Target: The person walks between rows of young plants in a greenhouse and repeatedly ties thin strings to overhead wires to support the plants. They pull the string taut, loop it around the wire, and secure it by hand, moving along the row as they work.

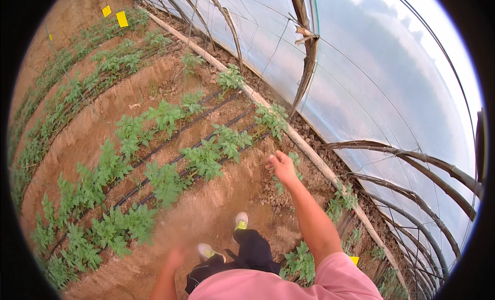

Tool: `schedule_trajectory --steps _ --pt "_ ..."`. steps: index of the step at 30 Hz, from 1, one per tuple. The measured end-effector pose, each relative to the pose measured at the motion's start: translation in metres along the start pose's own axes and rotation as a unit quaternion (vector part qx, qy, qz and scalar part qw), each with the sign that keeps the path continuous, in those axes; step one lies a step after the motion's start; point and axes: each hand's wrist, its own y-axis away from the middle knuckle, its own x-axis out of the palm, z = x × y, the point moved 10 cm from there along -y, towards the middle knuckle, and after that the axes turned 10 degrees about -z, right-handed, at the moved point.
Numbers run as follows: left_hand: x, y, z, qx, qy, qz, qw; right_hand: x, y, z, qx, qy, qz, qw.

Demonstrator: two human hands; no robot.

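Note:
My right hand [281,166] reaches out over the soil beside a small leafy plant [294,160], which it partly covers. Its fingers are loosely bent and apart, and I see nothing between them. Low on the left, my left hand [177,254] hangs near my legs; motion smears it, so its fingers cannot be made out. Young green plants with tomato-like leaves [203,159] grow in rows ahead and to the left. Whether my right hand touches the plant's leaves cannot be told.
Black drip hoses [172,137] run between the plant rows. A long pale pole [309,151] lies along the bed ends, near the clear plastic sheeting [371,88] and its bent wooden supports [308,68]. Yellow cards [121,19] hang at the far left. My shoes [241,220] stand on bare soil.

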Motion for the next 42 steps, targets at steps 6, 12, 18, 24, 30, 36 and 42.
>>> schedule_trajectory --steps 6,12,18,24,30,36,42 --pt "0.008 -0.008 0.017 -0.053 0.057 -0.054 0.996 0.009 -0.115 0.122 -0.089 -0.016 -0.072 0.993" --pt "0.042 -0.018 0.044 -0.228 0.143 -0.096 0.958 0.026 -0.139 0.299 -0.455 0.044 -0.219 0.862" --pt "0.092 -0.091 -0.039 -0.188 0.199 -0.042 0.961 0.107 -0.258 0.414 -0.444 -0.05 -0.154 0.881" --pt "0.101 -0.112 -0.058 -0.268 0.189 -0.071 0.942 0.149 -0.402 0.478 -0.324 -0.311 -0.197 0.871" --pt "0.097 -0.061 -0.064 -0.265 0.107 -0.037 0.958 0.175 -0.425 0.497 -0.325 -0.397 -0.174 0.84" --pt "0.082 -0.048 -0.051 -0.302 0.081 0.022 0.95 0.153 -0.409 0.482 -0.317 -0.503 -0.205 0.777" --pt "0.082 -0.042 0.001 -0.286 0.13 -0.06 0.947 0.098 -0.37 0.443 -0.324 -0.519 -0.213 0.762"
